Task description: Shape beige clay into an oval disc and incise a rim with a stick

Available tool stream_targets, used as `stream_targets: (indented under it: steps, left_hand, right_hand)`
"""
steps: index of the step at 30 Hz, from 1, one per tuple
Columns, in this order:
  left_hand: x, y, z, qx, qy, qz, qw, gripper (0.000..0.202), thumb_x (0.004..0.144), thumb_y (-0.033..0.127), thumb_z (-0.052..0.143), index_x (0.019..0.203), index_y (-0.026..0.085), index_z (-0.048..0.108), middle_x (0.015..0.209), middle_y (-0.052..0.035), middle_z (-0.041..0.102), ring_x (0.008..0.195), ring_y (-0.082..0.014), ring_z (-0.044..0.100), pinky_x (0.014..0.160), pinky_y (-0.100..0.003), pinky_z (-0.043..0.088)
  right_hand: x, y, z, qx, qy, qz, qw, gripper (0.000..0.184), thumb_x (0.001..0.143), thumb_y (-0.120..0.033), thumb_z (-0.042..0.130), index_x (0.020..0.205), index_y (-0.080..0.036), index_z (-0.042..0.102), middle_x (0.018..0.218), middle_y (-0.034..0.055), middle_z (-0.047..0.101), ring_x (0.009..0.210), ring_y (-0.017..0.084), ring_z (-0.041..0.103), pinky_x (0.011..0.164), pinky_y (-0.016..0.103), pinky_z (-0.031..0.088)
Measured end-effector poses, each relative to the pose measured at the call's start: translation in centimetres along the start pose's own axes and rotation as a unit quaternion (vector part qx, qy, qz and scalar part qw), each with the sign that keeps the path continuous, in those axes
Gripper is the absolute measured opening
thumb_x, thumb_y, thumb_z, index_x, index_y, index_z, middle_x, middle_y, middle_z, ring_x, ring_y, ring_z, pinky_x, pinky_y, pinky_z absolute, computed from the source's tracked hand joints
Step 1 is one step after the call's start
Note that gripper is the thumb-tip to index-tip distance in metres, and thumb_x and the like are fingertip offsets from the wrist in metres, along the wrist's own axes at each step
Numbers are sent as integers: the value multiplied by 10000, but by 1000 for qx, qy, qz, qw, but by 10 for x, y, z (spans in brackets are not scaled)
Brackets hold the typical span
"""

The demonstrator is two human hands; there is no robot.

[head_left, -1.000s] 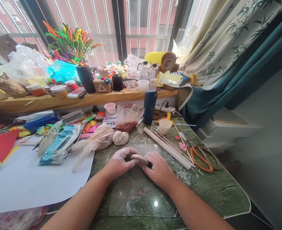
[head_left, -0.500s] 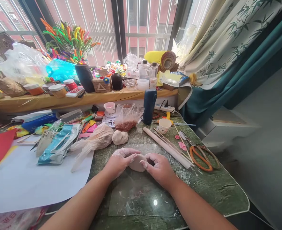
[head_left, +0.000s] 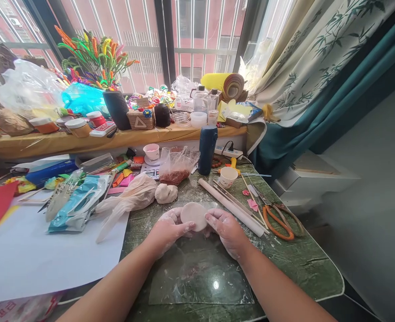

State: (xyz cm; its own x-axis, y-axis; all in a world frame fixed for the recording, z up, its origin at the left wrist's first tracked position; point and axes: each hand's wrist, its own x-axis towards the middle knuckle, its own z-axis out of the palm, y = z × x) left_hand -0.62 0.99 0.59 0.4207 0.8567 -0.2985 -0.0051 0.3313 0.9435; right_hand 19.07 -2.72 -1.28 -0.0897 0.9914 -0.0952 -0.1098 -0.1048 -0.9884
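Observation:
A flat, round disc of pale clay (head_left: pixel 193 215) is held between both hands above a clear sheet (head_left: pixel 197 268) on the dark green table. My left hand (head_left: pixel 170 228) grips its left edge, thumb on the near face and fingers behind. On the opposite edge, my right hand (head_left: pixel 226 228) pinches the disc between thumb and fingers. White residue coats the fingers of both hands. Beyond the left hand sits a lump of pale clay (head_left: pixel 165 193), beside a crumpled plastic bag (head_left: pixel 135 192).
To the right lie a pale rolling pin (head_left: pixel 231 207), thin sticks and orange-handled scissors (head_left: pixel 278 223). A paper cup (head_left: pixel 228 177) and a blue bottle (head_left: pixel 207 150) stand behind. White paper (head_left: pixel 93 259) covers the left side, with a blue packet (head_left: pixel 78 201) on it.
The clay disc has tilted up, so its round face now shows more fully. Both hands have shifted their grip along its edges, and the right thumb has moved upward.

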Motion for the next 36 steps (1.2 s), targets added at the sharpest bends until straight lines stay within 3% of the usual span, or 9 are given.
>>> stream_targets:
  steps: [5, 12, 17, 20, 24, 26, 28, 32, 36]
  left_hand:
    - [-1, 0, -2, 29, -10, -1, 1000, 617, 623, 370, 932, 1146, 141, 698, 919, -62, 780, 731, -193, 708, 636, -274, 550]
    - [-3, -2, -1, 72, 5, 34, 997, 614, 685, 407, 885, 1209, 174, 663, 1093, -90, 777, 1007, -282, 721, 844, -364, 576]
    - [-5, 2, -4, 87, -5, 56, 995, 486, 760, 442, 827, 1146, 176, 700, 1164, -105, 761, 1090, -301, 693, 944, -387, 543]
    - [-5, 5, -10, 139, -7, 70, 988, 491, 799, 405, 781, 1229, 194, 671, 1158, -96, 755, 1060, -292, 702, 928, -394, 554]
    - [-3, 6, -21, 354, 42, 180, 917, 478, 830, 331, 737, 1292, 239, 658, 1272, -95, 697, 1216, -305, 619, 1099, -459, 455]
    - [-3, 5, -24, 432, 53, 230, 870, 497, 838, 329, 736, 1321, 256, 645, 1371, -97, 643, 1313, -306, 551, 1170, -470, 386]
    - [-5, 2, -22, 462, 34, 238, 853, 549, 865, 348, 718, 1392, 258, 591, 1440, -104, 601, 1352, -302, 528, 1185, -472, 379]
    - [-12, -3, 0, 505, -28, 234, 831, 741, 870, 375, 726, 1540, 258, 431, 1618, -119, 422, 1496, -350, 362, 1237, -542, 292]
    - [-13, 3, 32, 588, -9, 199, 784, 770, 936, 404, 622, 1598, 161, 313, 1674, -162, 283, 1556, -362, 210, 1250, -568, 250]
  right_hand:
    - [1, 2, 1, 1, -17, -5, 1000, 406, 866, -597, 681, 817, -194, 668, 665, -21, 630, 549, 133, 545, 563, 263, 451]
    - [-1, -4, 0, -9, -14, -7, 1000, 432, 845, -623, 683, 780, -197, 695, 690, 8, 681, 601, 168, 606, 607, 294, 506]
    - [-6, -10, -4, -123, -76, -45, 989, 485, 925, -592, 568, 634, -212, 643, 620, 5, 644, 629, 181, 593, 624, 292, 467]
    - [-9, -8, -5, -218, -46, -90, 971, 497, 963, -544, 519, 604, -212, 607, 596, 0, 601, 605, 171, 549, 597, 287, 417]
    - [-7, 1, -7, -251, 104, -105, 957, 477, 982, -547, 483, 681, -216, 649, 676, 30, 654, 669, 200, 606, 657, 307, 455]
    - [-4, 5, -9, -222, 134, -65, 964, 474, 971, -581, 489, 742, -213, 680, 735, 46, 693, 692, 213, 637, 654, 311, 476]
    - [0, 9, -10, -203, 140, -43, 968, 486, 958, -614, 496, 765, -211, 689, 763, 54, 708, 700, 219, 647, 650, 315, 487]
    - [4, 11, -9, -190, 149, -45, 969, 516, 944, -655, 499, 751, -216, 689, 728, 48, 697, 682, 218, 641, 663, 325, 496]
    - [9, 9, -9, -68, 204, -15, 977, 561, 865, -746, 555, 715, -216, 659, 642, 29, 653, 602, 198, 602, 589, 308, 481]
